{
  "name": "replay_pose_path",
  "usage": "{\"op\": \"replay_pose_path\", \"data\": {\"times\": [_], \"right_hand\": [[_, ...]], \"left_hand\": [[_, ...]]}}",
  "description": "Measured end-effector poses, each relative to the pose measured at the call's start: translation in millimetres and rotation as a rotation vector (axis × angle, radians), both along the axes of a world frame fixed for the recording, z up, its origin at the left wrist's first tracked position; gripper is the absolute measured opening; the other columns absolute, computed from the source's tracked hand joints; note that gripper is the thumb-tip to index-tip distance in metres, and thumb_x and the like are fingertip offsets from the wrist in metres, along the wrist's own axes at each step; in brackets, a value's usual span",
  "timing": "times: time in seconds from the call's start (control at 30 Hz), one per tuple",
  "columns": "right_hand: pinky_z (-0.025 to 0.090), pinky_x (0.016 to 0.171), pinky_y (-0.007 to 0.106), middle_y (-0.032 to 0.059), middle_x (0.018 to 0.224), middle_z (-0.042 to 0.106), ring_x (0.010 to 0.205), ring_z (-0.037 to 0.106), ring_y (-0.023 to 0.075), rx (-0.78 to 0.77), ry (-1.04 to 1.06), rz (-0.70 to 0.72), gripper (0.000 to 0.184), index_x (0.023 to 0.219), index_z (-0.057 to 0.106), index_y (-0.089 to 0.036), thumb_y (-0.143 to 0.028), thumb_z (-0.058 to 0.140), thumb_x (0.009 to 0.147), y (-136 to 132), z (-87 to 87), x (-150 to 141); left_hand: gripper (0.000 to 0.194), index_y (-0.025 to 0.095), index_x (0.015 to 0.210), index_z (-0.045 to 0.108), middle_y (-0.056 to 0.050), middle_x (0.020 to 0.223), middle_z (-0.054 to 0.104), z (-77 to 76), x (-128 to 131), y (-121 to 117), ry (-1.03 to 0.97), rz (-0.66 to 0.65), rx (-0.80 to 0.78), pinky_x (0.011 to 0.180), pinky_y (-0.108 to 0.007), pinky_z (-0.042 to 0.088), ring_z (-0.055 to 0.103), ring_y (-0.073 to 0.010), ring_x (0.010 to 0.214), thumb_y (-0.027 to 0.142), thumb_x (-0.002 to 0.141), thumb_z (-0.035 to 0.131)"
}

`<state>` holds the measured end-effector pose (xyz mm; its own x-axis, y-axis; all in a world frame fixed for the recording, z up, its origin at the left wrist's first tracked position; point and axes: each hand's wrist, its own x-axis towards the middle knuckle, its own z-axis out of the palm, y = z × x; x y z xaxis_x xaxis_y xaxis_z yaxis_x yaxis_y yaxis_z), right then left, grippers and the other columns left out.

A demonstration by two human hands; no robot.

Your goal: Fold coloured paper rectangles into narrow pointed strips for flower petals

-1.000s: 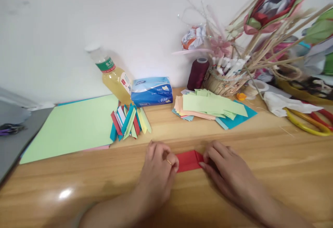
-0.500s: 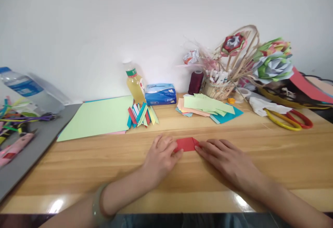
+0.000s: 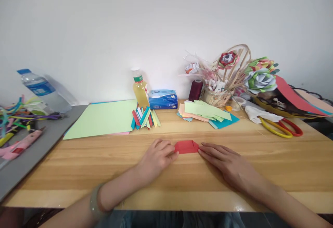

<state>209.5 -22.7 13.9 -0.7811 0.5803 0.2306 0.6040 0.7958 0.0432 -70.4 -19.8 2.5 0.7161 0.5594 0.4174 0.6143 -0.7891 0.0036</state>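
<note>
A small piece of red paper [image 3: 186, 146] lies on the wooden table between my two hands, with a folded corner on its right side. My left hand [image 3: 159, 155] grips its left end, fingers curled over the top and the thumb at the lower edge. At the right end, my right hand [image 3: 223, 158] pinches the tip between thumb and fingers. Beyond the paper stands a bunch of folded paper strips [image 3: 145, 117] in red, teal, white and yellow. A stack of light green and orange paper slips [image 3: 206, 110] lies farther right.
Green sheets [image 3: 104, 119] lie at the left, near a juice bottle [image 3: 141, 91] and a tissue pack [image 3: 163, 99]. Purple thread [image 3: 196, 90], a basket of paper flowers [image 3: 217, 98] and scissors [image 3: 282, 127] stand or lie at right. A grey board [image 3: 28, 155] holds pipe cleaners and a water bottle [image 3: 43, 89].
The camera view has shifted slightly. My right hand has moved a little off the folded corner, so more of the red paper's right end shows. My left hand stays at its left end.
</note>
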Motion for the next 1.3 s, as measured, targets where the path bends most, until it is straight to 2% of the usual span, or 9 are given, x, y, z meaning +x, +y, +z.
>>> {"op": "replay_pose_path", "data": {"times": [0.13,0.27,0.4,0.5,0.7,0.93,1.07,1.17,1.3], "right_hand": [[0.050,0.087,0.040,0.0109,0.122,0.058,0.111,0.053,0.0221,-0.001,0.049,-0.041,0.046,0.125,0.051,-0.017,-0.004,0.038,0.083,-8.3,-5.2,0.6],[0.051,0.086,0.038,0.0124,0.113,0.062,0.107,0.056,0.0227,0.043,0.150,-0.067,0.040,0.118,0.057,-0.015,-0.007,0.038,0.084,-25.4,-8.0,-11.1],[0.052,0.084,0.035,0.0122,0.112,0.064,0.103,0.060,0.0227,0.066,0.152,0.027,0.040,0.114,0.060,-0.015,-0.008,0.039,0.081,-44.9,-6.7,-38.5],[0.053,0.083,0.034,0.0146,0.118,0.061,0.106,0.059,0.0248,0.057,0.174,0.030,0.042,0.113,0.060,-0.011,-0.008,0.041,0.076,-52.6,-4.9,-57.9],[0.053,0.080,0.027,0.0089,0.108,0.067,0.096,0.063,0.0162,-0.146,0.354,-0.060,0.037,0.108,0.062,-0.017,-0.008,0.036,0.084,-23.7,12.5,-53.3],[0.052,0.080,0.035,0.0093,0.101,0.066,0.094,0.061,0.0201,-0.149,0.307,0.018,0.028,0.105,0.064,-0.019,-0.012,0.043,0.087,30.5,5.5,-31.9],[0.052,0.076,0.035,0.0100,0.099,0.064,0.091,0.058,0.0205,-0.132,0.258,-0.023,0.025,0.103,0.064,-0.017,-0.013,0.044,0.088,22.6,-1.2,-31.1],[0.052,0.074,0.036,0.0116,0.098,0.063,0.090,0.057,0.0219,-0.069,0.230,-0.056,0.026,0.107,0.062,-0.013,-0.014,0.043,0.088,11.1,-0.8,-32.0],[0.052,0.073,0.037,0.0120,0.091,0.062,0.084,0.057,0.0226,0.002,0.202,-0.075,0.026,0.105,0.062,-0.011,-0.020,0.043,0.090,2.1,-0.9,-32.1]], "left_hand": [[0.026,0.022,0.110,0.059,-0.005,0.100,0.062,-1.8,-9.1,4.7,-0.014,-0.067,-0.105,0.084,-0.033,0.042,0.050,-0.0176,0.098,0.013,0.091,0.044],[0.028,0.023,0.112,0.059,-0.005,0.103,0.062,-3.7,-9.7,12.6,0.046,-0.100,-0.061,0.096,-0.039,0.036,0.047,-0.0203,0.107,0.013,0.090,0.045],[0.032,0.020,0.116,0.056,-0.004,0.116,0.060,-1.2,3.6,22.1,0.073,0.028,-0.054,0.101,-0.048,0.029,0.042,-0.0255,0.117,0.014,0.086,0.048],[0.027,0.016,0.110,0.060,-0.005,0.112,0.062,4.2,17.7,18.8,-0.017,0.125,-0.065,0.096,-0.041,0.037,0.046,-0.0250,0.111,0.018,0.085,0.049],[0.018,0.015,0.097,0.063,-0.005,0.095,0.065,6.6,29.9,-3.3,0.002,0.118,-0.058,0.077,-0.034,0.044,0.052,-0.0210,0.091,0.026,0.087,0.052],[0.017,0.023,0.102,0.062,0.002,0.100,0.065,-3.0,22.3,13.9,-0.012,-0.088,-0.027,0.085,-0.031,0.039,0.050,-0.0173,0.098,0.021,0.089,0.050],[0.017,0.021,0.089,0.065,0.000,0.084,0.065,4.3,23.9,5.6,-0.059,-0.122,-0.068,0.073,-0.028,0.042,0.052,-0.0158,0.082,0.018,0.088,0.049],[0.019,0.019,0.086,0.065,-0.002,0.082,0.065,8.4,24.4,-4.2,-0.072,-0.091,-0.082,0.070,-0.030,0.043,0.054,-0.0170,0.079,0.034,0.086,0.054],[0.018,0.017,0.082,0.064,-0.004,0.079,0.066,3.5,19.4,-2.9,-0.031,-0.073,0.076,0.071,-0.031,0.044,0.056,-0.0175,0.081,0.029,0.088,0.051]]}}
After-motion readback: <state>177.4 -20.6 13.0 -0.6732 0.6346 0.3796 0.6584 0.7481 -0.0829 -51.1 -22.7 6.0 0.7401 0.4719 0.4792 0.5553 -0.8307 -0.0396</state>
